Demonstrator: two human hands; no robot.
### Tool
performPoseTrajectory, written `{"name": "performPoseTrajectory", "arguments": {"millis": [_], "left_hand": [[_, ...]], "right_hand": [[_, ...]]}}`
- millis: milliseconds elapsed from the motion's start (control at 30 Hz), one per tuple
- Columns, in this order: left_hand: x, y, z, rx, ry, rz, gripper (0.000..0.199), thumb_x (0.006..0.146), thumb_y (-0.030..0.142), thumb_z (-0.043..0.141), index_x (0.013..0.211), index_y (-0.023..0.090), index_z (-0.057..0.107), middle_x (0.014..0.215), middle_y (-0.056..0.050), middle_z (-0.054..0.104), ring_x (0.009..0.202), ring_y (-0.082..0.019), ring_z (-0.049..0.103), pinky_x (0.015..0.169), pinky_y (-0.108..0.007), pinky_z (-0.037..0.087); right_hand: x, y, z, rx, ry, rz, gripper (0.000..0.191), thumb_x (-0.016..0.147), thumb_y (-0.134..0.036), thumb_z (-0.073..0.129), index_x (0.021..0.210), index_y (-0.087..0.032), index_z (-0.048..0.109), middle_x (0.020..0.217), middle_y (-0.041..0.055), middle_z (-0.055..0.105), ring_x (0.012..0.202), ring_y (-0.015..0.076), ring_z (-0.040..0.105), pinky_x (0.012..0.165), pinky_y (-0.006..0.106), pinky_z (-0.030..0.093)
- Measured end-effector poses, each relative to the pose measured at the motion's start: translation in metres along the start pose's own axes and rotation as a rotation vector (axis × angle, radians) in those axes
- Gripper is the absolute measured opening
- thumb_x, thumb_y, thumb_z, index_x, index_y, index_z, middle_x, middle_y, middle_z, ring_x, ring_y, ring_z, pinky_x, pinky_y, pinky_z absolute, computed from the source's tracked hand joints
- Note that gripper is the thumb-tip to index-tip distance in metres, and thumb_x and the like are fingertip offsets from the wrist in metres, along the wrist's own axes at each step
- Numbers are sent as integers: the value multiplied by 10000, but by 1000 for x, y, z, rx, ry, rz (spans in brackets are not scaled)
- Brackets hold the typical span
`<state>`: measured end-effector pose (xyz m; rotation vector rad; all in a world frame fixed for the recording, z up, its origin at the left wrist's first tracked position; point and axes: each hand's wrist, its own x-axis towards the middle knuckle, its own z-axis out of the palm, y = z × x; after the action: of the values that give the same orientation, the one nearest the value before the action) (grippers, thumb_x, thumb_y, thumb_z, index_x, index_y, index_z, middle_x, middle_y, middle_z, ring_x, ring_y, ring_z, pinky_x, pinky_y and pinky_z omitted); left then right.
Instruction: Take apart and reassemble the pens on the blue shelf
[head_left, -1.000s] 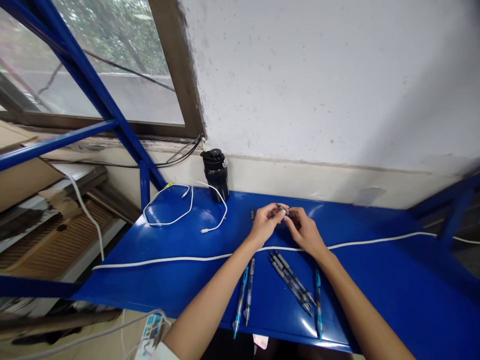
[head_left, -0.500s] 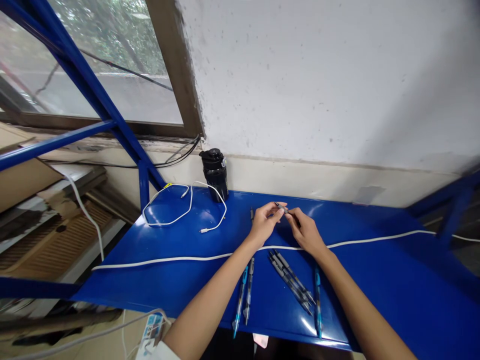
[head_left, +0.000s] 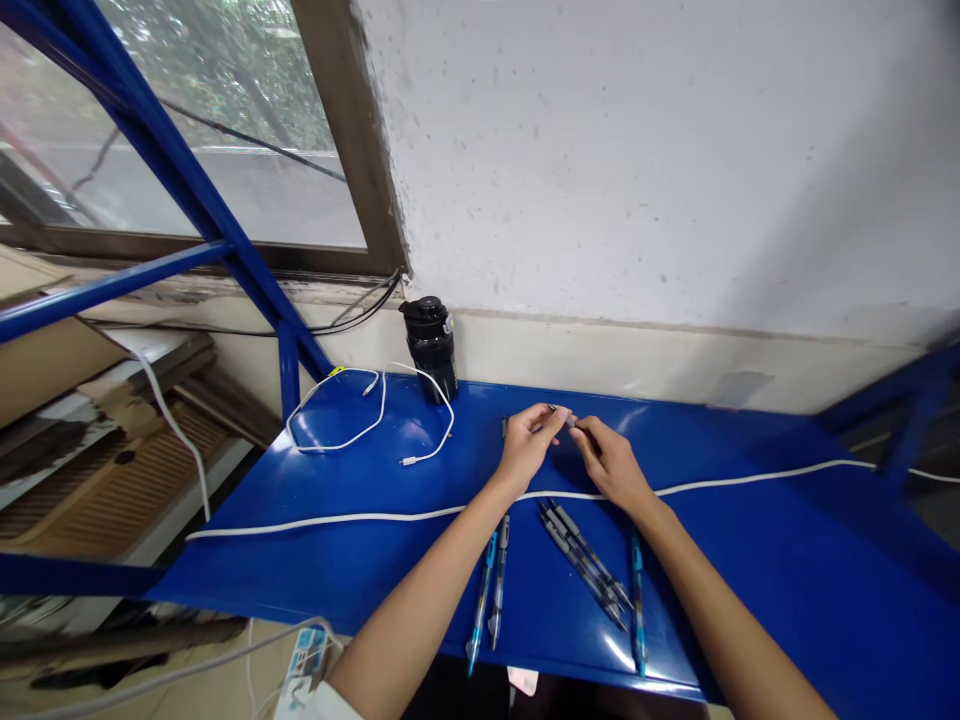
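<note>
Above the blue table, my left hand (head_left: 531, 440) and my right hand (head_left: 606, 455) meet at a small grey pen part (head_left: 569, 421), pinched from both sides and mostly covered by fingers. Several grey pens (head_left: 581, 565) lie slanted below my hands. To their left, a blue pen (head_left: 481, 603) rests beside a grey pen (head_left: 499, 582); another blue pen (head_left: 638, 605) lies near my right forearm. Behind my left hand, the end of a dark object (head_left: 504, 426) shows.
A black bottle (head_left: 433, 352) stands at the back by the wall. A thin white cable (head_left: 336, 447) loops left of it, and a long white cable (head_left: 315, 521) crosses the blue table (head_left: 750, 570) under my forearms. Blue frame bars (head_left: 217, 215) rise at left.
My left fingers have shifted slightly over the small grey part, covering more of it. My right hand has hardly moved.
</note>
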<state>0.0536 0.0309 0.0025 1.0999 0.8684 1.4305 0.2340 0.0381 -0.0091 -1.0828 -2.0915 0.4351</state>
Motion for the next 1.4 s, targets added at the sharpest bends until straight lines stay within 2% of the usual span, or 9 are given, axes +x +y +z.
{"name": "performPoseTrajectory", "arguments": {"millis": [100,267,433,767,833,900,1000,1200,1400], "left_hand": [[0,1,0,-1,-12,4,417,958,567,733,1069,176,828,1082,-125,823,938,-239,746,682,-274,512],[-1,2,-1,-14,-31,-3,413,965,553,729,1128,186,828,1087,-116,823,925,-227,736,714,-279,521],[-1,0,0,-12,18,-11,418,938,552,760,1130,187,832,1095,-125,815,976,-247,735,688,-274,509],[1,3,-3,-87,123,-55,318,808,432,908,988,175,853,981,-112,832,902,-233,730,756,-310,474],[0,3,-3,-99,119,-69,324,829,440,889,1012,174,856,1015,-122,836,937,-241,736,766,-308,477],[0,2,-3,-117,118,-77,371,844,455,875,1090,179,852,1055,-127,834,966,-245,736,767,-303,486],[2,0,-5,-133,163,-74,473,862,511,853,1203,184,828,1077,-120,821,950,-231,722,745,-292,497],[7,-3,-12,-143,225,-65,524,874,567,828,1225,178,803,1003,-76,776,801,-152,657,702,-263,496],[5,-1,-10,-99,266,-50,499,863,548,846,1153,161,724,917,-71,787,696,-130,649,678,-250,489]], "right_hand": [[0,-1,-1,-23,-37,-14,351,1159,-442,366,998,-249,611,873,42,667,743,205,628,729,345,489],[0,0,1,-2,-31,13,327,1110,-487,514,1324,-245,570,1079,88,750,861,243,716,773,361,536],[0,0,2,-25,-25,2,248,1122,-462,478,1071,-252,600,860,35,707,705,206,646,685,335,498],[1,-9,-5,41,-126,12,366,1154,-451,383,902,-263,569,733,-7,613,620,180,583,680,331,459],[0,-9,-4,51,-135,16,332,1154,-452,386,979,-264,595,744,-5,625,630,187,600,685,334,466],[0,-8,-3,58,-118,19,265,1141,-454,432,1224,-260,592,778,-3,645,647,199,616,676,336,476],[-1,-10,-2,70,-103,2,402,1103,-451,537,1451,-257,485,839,3,660,652,200,611,644,330,485],[0,-26,-4,19,-243,-148,320,1085,-441,583,1353,-285,659,992,58,679,727,194,618,725,348,539],[-1,-36,-4,36,-260,-213,419,1026,-314,644,1442,-261,637,997,60,678,833,211,647,791,360,560]]}}
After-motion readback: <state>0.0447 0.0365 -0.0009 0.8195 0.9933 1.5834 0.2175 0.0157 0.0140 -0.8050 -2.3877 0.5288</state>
